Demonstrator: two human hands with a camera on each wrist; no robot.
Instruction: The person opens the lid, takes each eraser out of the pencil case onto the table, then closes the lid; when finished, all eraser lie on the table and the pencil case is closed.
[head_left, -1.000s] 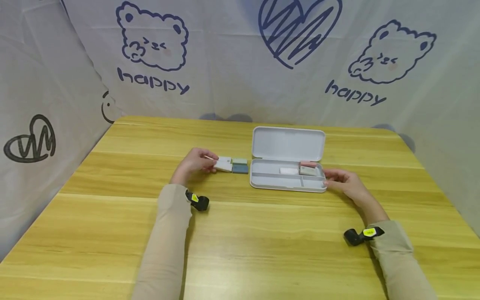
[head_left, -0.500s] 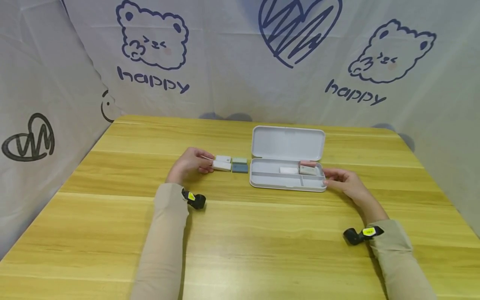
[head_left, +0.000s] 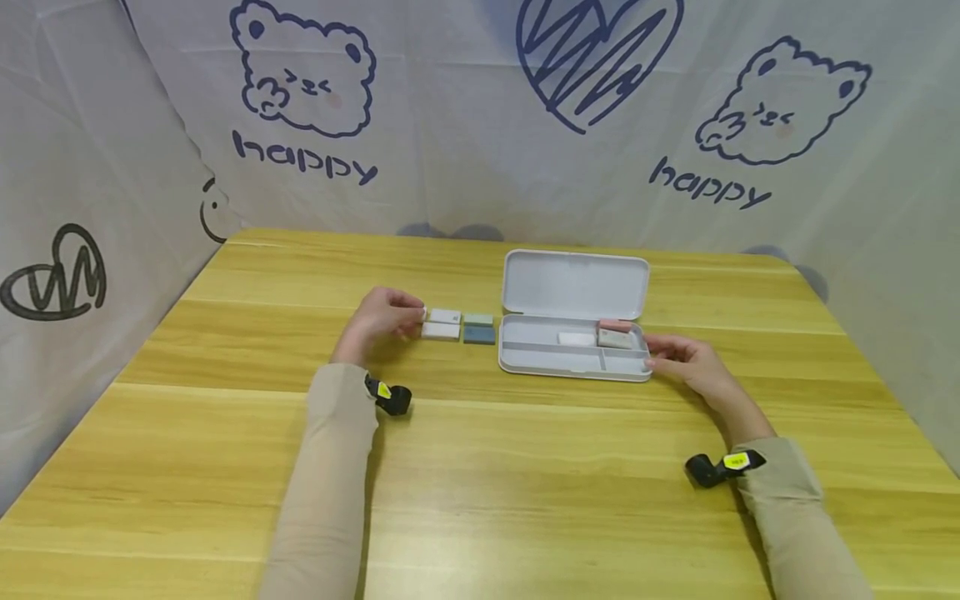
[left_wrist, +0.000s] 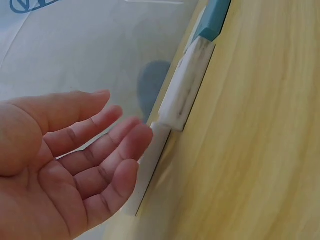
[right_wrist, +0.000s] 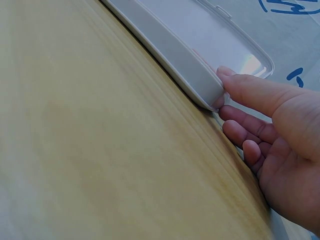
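Observation:
In the head view my left hand (head_left: 386, 317) is beside a front white eraser-like block (head_left: 441, 332) and a back white one (head_left: 445, 317). The left wrist view shows its fingers loosely bent and the thumb apart. Another white block (left_wrist: 156, 150) lies partly hidden behind those fingers; contact is unclear. A scuffed white block (left_wrist: 187, 85) lies farther along. My right hand (head_left: 693, 367) holds the right end of an open white pencil case (head_left: 551, 360), thumb over the rim. Inside lie a white block (head_left: 576, 339), a greyish one (head_left: 615, 338) and a pink one (head_left: 615, 325).
Between the white blocks and the case sit a blue block (head_left: 478, 335) and a light green block (head_left: 477, 320). The case's lid (head_left: 575, 283) stands up at the back. A white printed cloth (head_left: 450, 125) hangs behind the wooden table (head_left: 525, 483).
My left hand has let go of the front white block, which shifted slightly left, and moved a little left and back. The right hand stays at the case.

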